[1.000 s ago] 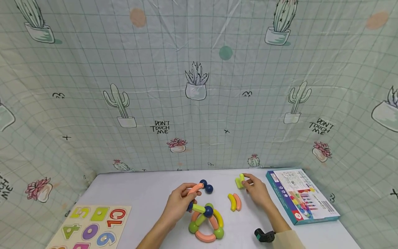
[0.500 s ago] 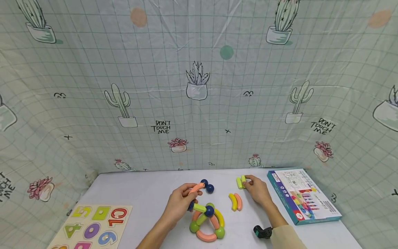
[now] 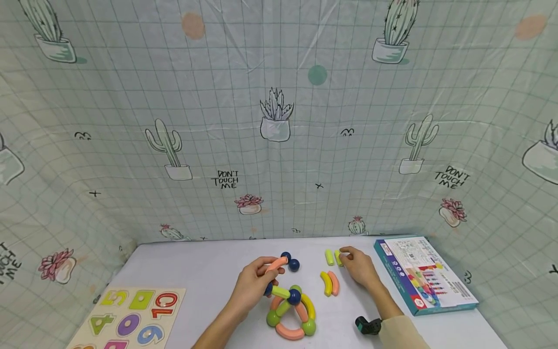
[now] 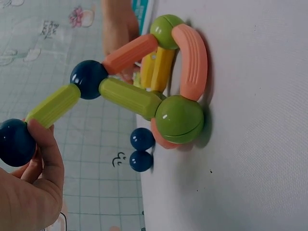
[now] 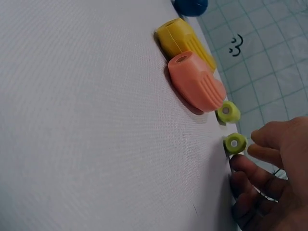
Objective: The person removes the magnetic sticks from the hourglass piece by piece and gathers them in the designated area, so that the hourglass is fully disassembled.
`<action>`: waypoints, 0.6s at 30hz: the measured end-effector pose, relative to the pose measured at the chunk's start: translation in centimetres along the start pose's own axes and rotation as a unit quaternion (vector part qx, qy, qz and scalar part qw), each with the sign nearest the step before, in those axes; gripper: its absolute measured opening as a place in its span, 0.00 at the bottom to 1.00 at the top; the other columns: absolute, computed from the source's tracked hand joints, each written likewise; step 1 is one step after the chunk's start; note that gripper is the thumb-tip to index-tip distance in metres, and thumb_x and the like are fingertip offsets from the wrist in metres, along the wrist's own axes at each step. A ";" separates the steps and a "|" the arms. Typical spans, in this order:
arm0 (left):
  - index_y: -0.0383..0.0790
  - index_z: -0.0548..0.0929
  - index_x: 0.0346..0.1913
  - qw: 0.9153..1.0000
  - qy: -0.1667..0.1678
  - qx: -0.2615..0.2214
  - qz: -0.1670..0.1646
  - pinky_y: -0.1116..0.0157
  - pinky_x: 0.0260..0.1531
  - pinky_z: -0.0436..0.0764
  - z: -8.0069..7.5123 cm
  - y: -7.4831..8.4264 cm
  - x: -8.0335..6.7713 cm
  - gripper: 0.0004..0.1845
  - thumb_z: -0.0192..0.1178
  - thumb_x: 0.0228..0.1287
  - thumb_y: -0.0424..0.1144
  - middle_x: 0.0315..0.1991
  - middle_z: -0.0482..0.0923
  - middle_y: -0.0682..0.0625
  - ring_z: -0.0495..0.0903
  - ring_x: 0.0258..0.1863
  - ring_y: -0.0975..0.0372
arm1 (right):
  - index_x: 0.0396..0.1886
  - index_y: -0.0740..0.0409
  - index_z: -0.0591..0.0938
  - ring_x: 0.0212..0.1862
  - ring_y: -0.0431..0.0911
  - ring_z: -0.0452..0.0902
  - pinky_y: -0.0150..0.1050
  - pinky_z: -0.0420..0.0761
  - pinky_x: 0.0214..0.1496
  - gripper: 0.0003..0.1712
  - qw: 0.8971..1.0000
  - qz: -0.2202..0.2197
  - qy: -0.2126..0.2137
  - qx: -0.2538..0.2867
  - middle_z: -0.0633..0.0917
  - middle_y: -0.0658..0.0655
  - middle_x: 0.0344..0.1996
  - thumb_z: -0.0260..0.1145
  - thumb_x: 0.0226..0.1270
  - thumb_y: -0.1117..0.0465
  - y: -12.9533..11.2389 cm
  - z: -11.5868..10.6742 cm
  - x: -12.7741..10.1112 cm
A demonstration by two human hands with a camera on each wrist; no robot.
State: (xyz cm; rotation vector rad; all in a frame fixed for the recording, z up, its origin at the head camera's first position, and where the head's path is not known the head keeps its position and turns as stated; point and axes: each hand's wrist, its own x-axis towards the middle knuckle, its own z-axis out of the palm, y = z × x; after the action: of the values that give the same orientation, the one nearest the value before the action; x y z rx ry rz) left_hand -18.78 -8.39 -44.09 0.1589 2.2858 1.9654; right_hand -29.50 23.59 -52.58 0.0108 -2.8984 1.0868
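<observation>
In the head view my left hand (image 3: 250, 286) holds part of a magnetic stick-and-ball frame, with an orange stick (image 3: 277, 263) jutting past its fingers. The left wrist view shows the thumb against a yellow-green stick (image 4: 55, 105) where it meets a dark blue ball (image 4: 17, 142). Another blue ball (image 4: 89, 79) joins that stick to the frame's lower part, which has green balls (image 4: 179, 119) and curved orange sticks (image 4: 192, 62). My right hand (image 3: 359, 266) is beside a short yellow-green stick (image 5: 235, 143) lying on the table, fingertips close to it. A second green stick (image 5: 228, 111) lies just beyond.
Two loose blue balls (image 3: 294, 265) touch near the left hand. A yellow curved stick (image 3: 326, 283) and an orange curved stick (image 3: 333, 282) lie side by side. A toy box (image 3: 425, 274) is at right, a number board (image 3: 126, 317) at left. A black strap device (image 3: 368, 325) is by the right sleeve.
The green stick in my right hand has gone from tilted to lying on the table. Both green sticks have shifted left and now lie apart. My left hand stays in place.
</observation>
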 end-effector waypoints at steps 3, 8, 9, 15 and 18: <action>0.38 0.78 0.61 1.000 0.000 -0.001 0.000 0.69 0.24 0.78 0.0 -0.1 0.0 0.17 0.60 0.73 0.38 0.41 0.87 0.51 0.80 0.31 0.61 | 0.60 0.60 0.81 0.36 0.47 0.78 0.42 0.77 0.36 0.19 1.000 0.001 -0.005 0.006 0.86 0.58 0.39 0.61 0.73 0.58 -0.1 0.2 -0.1; 0.37 0.78 0.61 1.000 0.000 -0.002 0.001 0.69 0.24 0.78 0.0 -0.2 0.0 0.18 0.60 0.73 0.38 0.41 0.87 0.51 0.80 0.31 0.61 | 0.61 0.58 0.81 0.33 0.45 0.75 0.38 0.75 0.33 0.20 1.000 0.000 -0.011 0.009 0.85 0.57 0.38 0.62 0.71 0.60 -0.4 0.4 -0.1; 0.37 0.78 0.61 1.000 -0.001 -0.002 0.002 0.69 0.24 0.78 0.0 -0.2 0.0 0.18 0.60 0.73 0.38 0.41 0.87 0.51 0.80 0.31 0.61 | 0.61 0.58 0.81 0.32 0.45 0.75 0.38 0.74 0.32 0.20 1.000 -0.002 -0.013 0.011 0.85 0.57 0.39 0.63 0.71 0.60 -0.4 0.4 -0.1; 0.38 0.78 0.61 1.000 -0.001 -0.004 0.002 0.68 0.24 0.78 0.1 -0.3 -0.1 0.18 0.60 0.73 0.39 0.41 0.88 0.51 0.80 0.31 0.61 | 0.60 0.58 0.81 0.32 0.45 0.74 0.38 0.74 0.32 0.20 1.000 -0.009 -0.015 0.010 0.85 0.56 0.39 0.63 0.70 0.60 -0.7 0.7 0.2; 0.38 0.77 0.61 1.000 0.003 -0.008 -0.002 0.68 0.24 0.78 0.1 -0.4 0.0 0.18 0.60 0.73 0.39 0.41 0.88 0.51 0.80 0.30 0.61 | 0.61 0.58 0.81 0.32 0.45 0.74 0.38 0.74 0.32 0.20 1.000 -0.006 -0.015 0.009 0.85 0.56 0.39 0.63 0.71 0.60 -0.7 0.9 0.3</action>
State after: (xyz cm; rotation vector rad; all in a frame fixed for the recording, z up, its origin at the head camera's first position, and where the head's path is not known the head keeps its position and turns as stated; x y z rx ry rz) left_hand -18.71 -8.33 -44.46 0.1478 2.2714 1.9846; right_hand -29.78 22.46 -52.73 0.0471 -2.9114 1.1196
